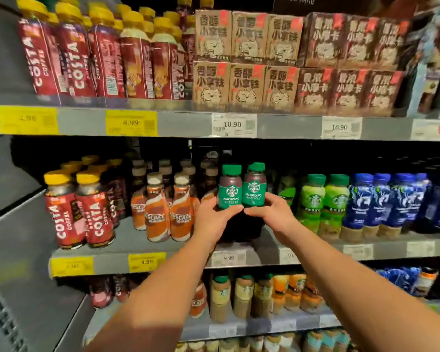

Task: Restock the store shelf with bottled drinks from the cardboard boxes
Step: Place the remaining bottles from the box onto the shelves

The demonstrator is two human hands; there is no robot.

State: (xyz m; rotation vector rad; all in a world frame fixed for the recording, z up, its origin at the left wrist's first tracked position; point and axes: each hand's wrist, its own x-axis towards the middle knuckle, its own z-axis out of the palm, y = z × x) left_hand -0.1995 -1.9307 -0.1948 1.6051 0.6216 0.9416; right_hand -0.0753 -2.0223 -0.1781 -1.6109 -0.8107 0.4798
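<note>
Two green-capped Americano bottles [241, 189] stand side by side on the middle shelf [127, 240], in the slot between the orange Nescafe bottles [163, 212] on the left and the light green Starbucks bottles [323, 201] on the right. The left hand [214, 217] is wrapped around the lower part of the left bottle, and the right hand [267, 212] clasps the base of the right one, thumbs meeting in front of the pair. The bottles sit towards the near edge of the shelf, and behind them the slot looks dark; I cannot tell whether more of the same stand further back. To my eye the job is well underway: the neighbouring rows of Costa bottles [79, 209] and blue bottles [391, 199] look well filled, and so do the upper shelf [183, 123] and the one below. No cardboard box is in sight, so how much stock is left I cannot say.
</note>
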